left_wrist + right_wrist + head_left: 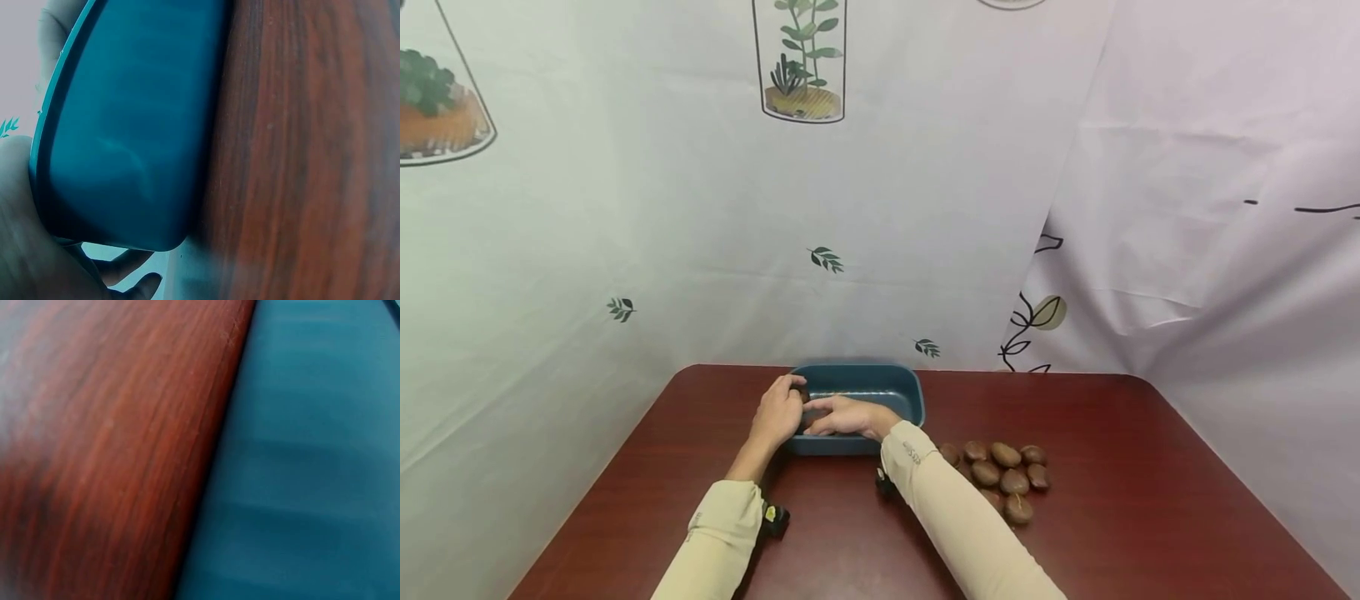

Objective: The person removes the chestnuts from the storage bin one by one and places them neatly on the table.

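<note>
The teal tray [891, 390] is sitting flat on the table, a shallow rectangular dish with rounded corners and a raised rim. It is lying right under both hands: the left hand [777, 414] is curling over its left end, gripping the rim, while the right hand [848, 416] is reaching across the near wall with fingers lying inside, low over the floor of the dish. What those fingers are touching is not showing clearly. In the left wrist view the tray's smooth outer wall [131, 125] is filling the frame, pressed close against the palm, its bottom edge meeting the wood.
</note>
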### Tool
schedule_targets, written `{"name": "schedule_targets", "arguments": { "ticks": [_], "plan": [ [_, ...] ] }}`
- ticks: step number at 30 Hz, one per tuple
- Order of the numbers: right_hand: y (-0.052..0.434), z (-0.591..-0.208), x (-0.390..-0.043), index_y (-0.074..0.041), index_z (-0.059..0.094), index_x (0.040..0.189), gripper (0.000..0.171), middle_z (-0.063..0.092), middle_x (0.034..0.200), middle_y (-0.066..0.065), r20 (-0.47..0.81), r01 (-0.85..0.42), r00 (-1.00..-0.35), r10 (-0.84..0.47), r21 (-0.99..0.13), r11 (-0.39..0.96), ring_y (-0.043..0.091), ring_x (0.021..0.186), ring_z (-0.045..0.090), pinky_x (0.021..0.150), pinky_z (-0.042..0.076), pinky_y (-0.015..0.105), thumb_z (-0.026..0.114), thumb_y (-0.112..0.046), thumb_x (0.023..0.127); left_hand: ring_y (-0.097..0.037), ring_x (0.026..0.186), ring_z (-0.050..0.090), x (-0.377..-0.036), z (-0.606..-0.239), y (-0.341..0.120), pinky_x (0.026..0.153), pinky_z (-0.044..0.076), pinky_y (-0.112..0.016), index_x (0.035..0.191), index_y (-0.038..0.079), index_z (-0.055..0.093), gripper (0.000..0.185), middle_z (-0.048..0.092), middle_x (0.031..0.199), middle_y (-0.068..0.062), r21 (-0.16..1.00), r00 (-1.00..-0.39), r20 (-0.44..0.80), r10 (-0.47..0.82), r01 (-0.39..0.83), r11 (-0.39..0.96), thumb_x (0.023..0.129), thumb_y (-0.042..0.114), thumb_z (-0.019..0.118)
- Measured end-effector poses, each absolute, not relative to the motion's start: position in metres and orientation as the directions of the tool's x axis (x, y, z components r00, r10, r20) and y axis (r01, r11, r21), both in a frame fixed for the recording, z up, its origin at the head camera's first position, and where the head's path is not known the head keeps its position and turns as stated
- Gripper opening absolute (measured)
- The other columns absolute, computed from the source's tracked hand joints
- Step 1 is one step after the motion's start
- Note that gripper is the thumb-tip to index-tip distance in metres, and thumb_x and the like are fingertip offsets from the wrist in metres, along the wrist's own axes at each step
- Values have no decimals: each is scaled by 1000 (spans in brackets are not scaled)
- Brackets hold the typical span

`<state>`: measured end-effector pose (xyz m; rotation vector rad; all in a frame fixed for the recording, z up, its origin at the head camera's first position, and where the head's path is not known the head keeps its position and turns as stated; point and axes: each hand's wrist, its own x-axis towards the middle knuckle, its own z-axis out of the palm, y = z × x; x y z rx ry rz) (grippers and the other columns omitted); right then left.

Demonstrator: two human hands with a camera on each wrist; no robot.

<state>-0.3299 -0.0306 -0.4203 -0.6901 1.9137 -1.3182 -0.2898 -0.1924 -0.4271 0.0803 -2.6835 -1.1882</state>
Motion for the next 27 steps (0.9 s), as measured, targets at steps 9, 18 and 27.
{"name": "schedule_targets", "arguments": {
  "ticks": [9,18,27],
  "plan": [
    [-30,-421,-330,-1,50,143,49,60,135,12,-238,-115,-577,-781,-923,367,22,122,58,99,47,32,59,-9,96,-40,124,51,-289,-427,-192,94,40,-62,133,9,56,44,51,140,-12,734,-975,172,-143,29,679,101,18,27],
    [-29,-420,-329,-4,62,132,39,66,123,4,-220,-140,-606,-764,-916,376,9,104,61,88,50,29,63,-13,94,-40,125,50,-290,-425,-192,95,39,-61,133,10,55,44,50,142,-11,731,-976,171,-135,34,681,101,19,27],
    [-24,-416,-325,-1,65,127,37,73,107,13,-130,-7,-742,-658,-979,202,19,86,71,75,57,32,70,-7,91,-38,125,51,-288,-426,-191,93,41,-61,133,10,56,43,52,139,-10,734,-978,153,-139,18,679,101,18,28]
  ]
}}
